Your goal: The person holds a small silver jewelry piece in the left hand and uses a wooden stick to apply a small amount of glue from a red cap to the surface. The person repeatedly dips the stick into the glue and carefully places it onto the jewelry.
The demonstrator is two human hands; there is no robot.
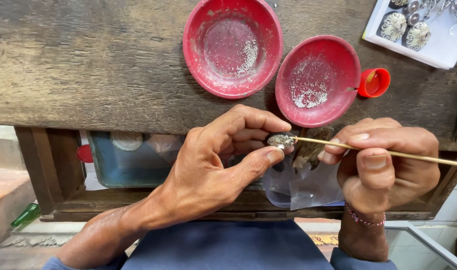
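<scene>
Between your fingertips: one small oval silver ornament (pixel 281 140), pinched by the thumb and forefinger of your left hand (pixel 216 160) at the front edge of the wooden bench (pixel 88 70), with the other left fingers curled loosely behind it. Right hand (pixel 386 167): thumb and first fingers pressed together around a thin wooden stick (pixel 388 153), whose tip touches the ornament's right end. To do this well, judging from the grip, keep the ornament level and the pinch light, brace both hands close together, and bring only the stick's tip to the surface. Ornament: pale metal, grainy face, seemingly set with tiny beads; finer detail too small to tell. Outward, on the bench: two red bowls, the larger (pixel 232 47) at centre and the smaller (pixel 317 80) just right of it, each dusted with tiny silver granules; a small red cap (pixel 373 82) touching the smaller bowl's right rim; a white tray (pixel 438 45) of finished silver pieces at the far right corner. Below the bench: crumpled clear plastic (pixel 308 187).
</scene>
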